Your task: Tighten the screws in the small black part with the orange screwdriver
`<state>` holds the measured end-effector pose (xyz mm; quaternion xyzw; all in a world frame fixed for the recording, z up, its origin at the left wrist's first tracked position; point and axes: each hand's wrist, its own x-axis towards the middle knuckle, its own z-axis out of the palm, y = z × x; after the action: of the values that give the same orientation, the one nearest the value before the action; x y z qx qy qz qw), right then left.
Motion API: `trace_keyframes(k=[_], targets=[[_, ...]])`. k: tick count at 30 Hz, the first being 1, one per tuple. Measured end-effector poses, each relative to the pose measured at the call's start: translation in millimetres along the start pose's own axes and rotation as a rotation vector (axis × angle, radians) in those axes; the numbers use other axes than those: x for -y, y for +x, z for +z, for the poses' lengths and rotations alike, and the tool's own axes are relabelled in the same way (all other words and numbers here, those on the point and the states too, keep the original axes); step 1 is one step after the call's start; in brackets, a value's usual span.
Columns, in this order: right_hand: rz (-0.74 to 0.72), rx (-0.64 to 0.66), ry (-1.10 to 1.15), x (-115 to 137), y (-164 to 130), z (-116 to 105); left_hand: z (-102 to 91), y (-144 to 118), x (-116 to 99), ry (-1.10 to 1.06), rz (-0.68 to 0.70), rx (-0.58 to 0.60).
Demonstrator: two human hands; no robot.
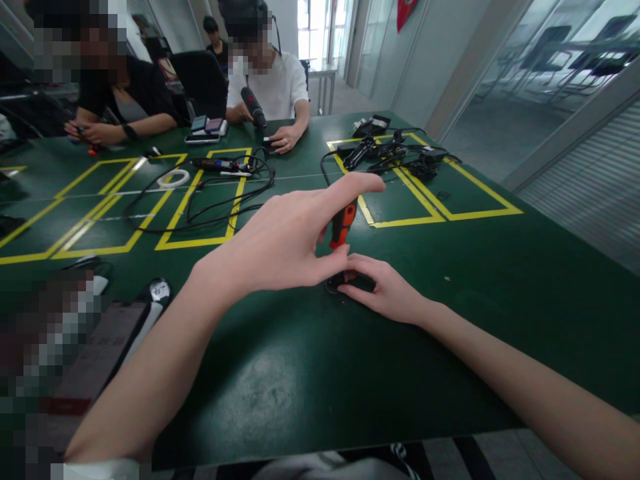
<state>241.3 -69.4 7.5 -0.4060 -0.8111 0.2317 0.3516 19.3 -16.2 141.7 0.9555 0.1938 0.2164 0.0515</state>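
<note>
On the green table (pixel 490 267), left-hand fingers (pixel 350 190) grip an upright orange-and-black screwdriver (pixel 343 225); right-hand fingers (pixel 357 275) pin a small black part (pixel 336 283).

Screwdriver (pixel 343 225) upright on table (pixel 500 280), cables (pixel 200 200) behind

Looks like a workshop or lab: green table (pixel 500 267) marked with yellow tape (pixel 445 217), cables (pixel 200 207) and seated co-workers.
</note>
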Motion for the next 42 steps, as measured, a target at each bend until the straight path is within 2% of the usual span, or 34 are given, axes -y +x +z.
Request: trace_keyframes(k=[8, 13, 24, 37, 42], targets=[[0.017, 0.000, -0.001, -0.2, -0.2, 0.4, 4.3, 1.4, -0.7, 0.031, -0.003, -0.052], [0.003, 0.000, 0.000, -0.6, -0.2, 0.2, 3.7, 1.5, -1.9, 0.031, 0.012, -0.030], [0.001, 0.011, -0.025, -0.1, 0.0, -0.9, 6.1, 1.7, -1.3, 0.036, 0.034, -0.062], [-0.002, 0.004, -0.016, -0.6, -0.6, -0.9, 5.4, 2.0, -5.2, 0.019, 0.011, -0.024], [-0.004, -0.018, -0.026, -0.4, -1.7, -0.8, 8.3, 2.2, -4.7, 0.035, -0.010, -0.046]])
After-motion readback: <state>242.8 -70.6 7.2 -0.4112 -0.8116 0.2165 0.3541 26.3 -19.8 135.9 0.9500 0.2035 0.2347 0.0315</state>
